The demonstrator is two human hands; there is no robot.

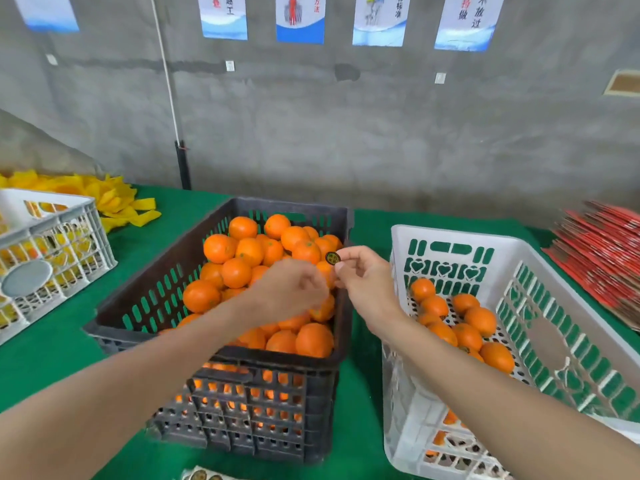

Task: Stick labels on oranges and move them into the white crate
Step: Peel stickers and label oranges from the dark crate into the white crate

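Observation:
A black crate (166,278) full of oranges (235,271) stands in the middle of the green table. To its right, a white crate (450,240) holds several oranges (467,336) on its floor. My left hand (291,289), motion-blurred, is above the black crate's right side with its fingers curled round an orange (327,273). Just right of it, my right hand (363,275) pinches a small round dark label (332,258) between thumb and fingertip, right beside that orange. A sheet of labels (201,474) peeks in at the bottom edge.
Another white crate (83,230) with yellow contents stands at the far left, and yellow material (114,202) is piled behind it. A stack of red cardboard (602,258) lies at the far right. A grey wall with posters runs behind the table.

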